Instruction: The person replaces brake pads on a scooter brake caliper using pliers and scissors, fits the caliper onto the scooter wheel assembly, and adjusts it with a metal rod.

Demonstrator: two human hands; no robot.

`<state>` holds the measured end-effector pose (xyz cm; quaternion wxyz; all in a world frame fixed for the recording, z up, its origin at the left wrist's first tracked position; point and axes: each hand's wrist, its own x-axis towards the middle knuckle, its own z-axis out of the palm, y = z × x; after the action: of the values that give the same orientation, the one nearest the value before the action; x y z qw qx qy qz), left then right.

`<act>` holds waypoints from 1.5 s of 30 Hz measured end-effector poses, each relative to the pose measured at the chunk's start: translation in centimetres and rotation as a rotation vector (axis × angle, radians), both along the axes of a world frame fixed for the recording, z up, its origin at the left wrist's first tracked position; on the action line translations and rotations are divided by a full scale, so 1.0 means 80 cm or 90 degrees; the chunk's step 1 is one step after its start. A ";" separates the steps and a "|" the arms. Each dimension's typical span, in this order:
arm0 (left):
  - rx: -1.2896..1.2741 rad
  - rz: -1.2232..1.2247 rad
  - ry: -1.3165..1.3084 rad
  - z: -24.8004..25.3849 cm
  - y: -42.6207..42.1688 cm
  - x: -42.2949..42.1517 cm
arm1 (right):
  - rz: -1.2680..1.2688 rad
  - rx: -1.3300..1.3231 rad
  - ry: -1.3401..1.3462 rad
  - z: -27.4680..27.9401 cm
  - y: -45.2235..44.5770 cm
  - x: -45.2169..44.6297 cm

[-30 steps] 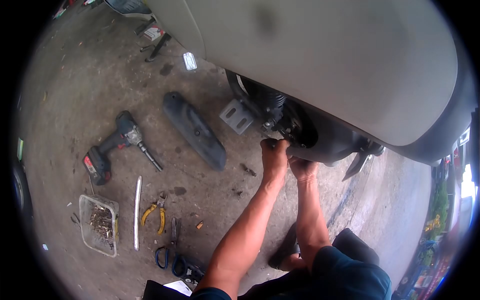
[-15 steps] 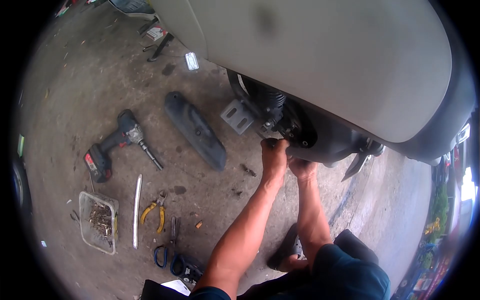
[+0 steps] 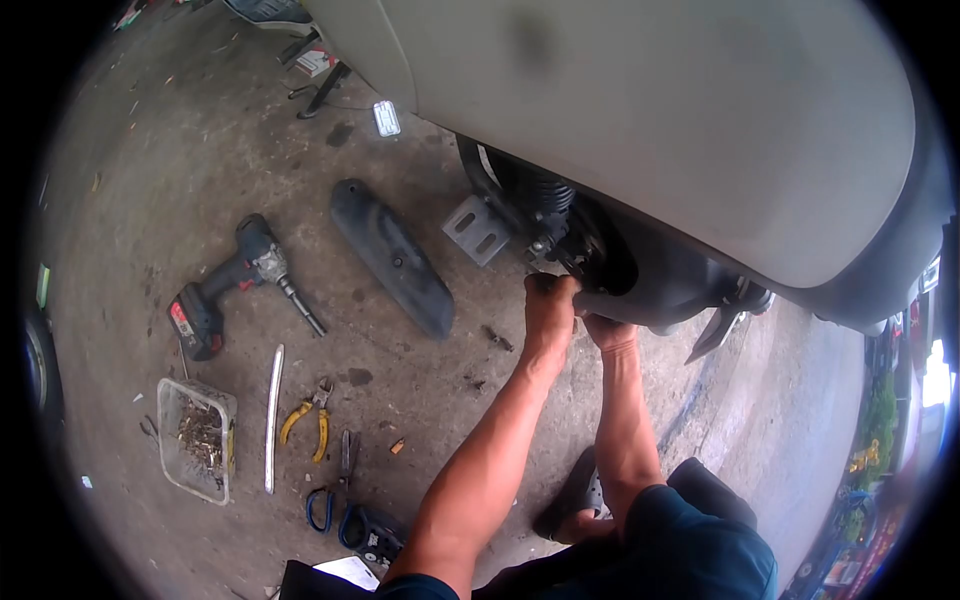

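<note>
My left hand (image 3: pixel 549 303) reaches under the scooter, its fingers closed at a part beside the lower end of a coil-spring shock absorber (image 3: pixel 553 195). What they grip is hidden. My right hand (image 3: pixel 607 330) is just to the right, tucked beneath the dark lower cover (image 3: pixel 665 285), and its fingers cannot be seen. Above both hands hangs the scooter's large grey body panel (image 3: pixel 650 110). A metal bracket with two slots (image 3: pixel 475 231) sticks out to the left of my left hand.
On the concrete floor lie a long black cover (image 3: pixel 395 260), a cordless impact driver (image 3: pixel 240 280), a metal strip (image 3: pixel 274 420), yellow-handled pliers (image 3: pixel 320 410) and blue-handled scissors (image 3: pixel 345 480). A plastic tub of small metal pieces (image 3: pixel 225 485) stands left. My shoe (image 3: pixel 575 495) is below my arms.
My left hand's fingers have shifted slightly at the part, and my right hand has barely moved. The view has drifted a little; the tools lie where they were.
</note>
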<state>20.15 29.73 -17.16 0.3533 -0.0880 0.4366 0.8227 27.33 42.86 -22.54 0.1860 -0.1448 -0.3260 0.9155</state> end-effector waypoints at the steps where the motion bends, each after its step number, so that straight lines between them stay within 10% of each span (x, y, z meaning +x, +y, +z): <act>1: 0.001 -0.006 -0.001 0.003 -0.002 -0.001 | -0.032 0.023 -0.058 0.006 -0.003 -0.001; 14: 0.035 -0.010 0.005 -0.002 0.004 -0.002 | 0.179 0.084 -0.043 0.010 0.025 0.005; 17: 0.010 -0.003 0.013 -0.012 0.012 -0.004 | -0.058 0.111 -0.159 0.043 -0.024 -0.012; 23: -0.143 -0.077 0.167 -0.026 -0.008 -0.010 | -0.034 -0.246 -0.010 -0.077 -0.070 0.032; 34: -0.269 0.283 0.046 -0.059 -0.212 0.014 | 0.094 0.186 -0.169 -0.067 -0.263 0.017; 45: -0.203 0.182 -0.056 -0.085 -0.279 -0.026 | 0.205 0.603 -0.139 0.025 -0.304 -0.031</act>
<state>18.08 7.41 -23.94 0.2335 -0.2394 0.5286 0.7802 24.81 18.53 -20.51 0.0531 -0.0872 -0.7406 0.6641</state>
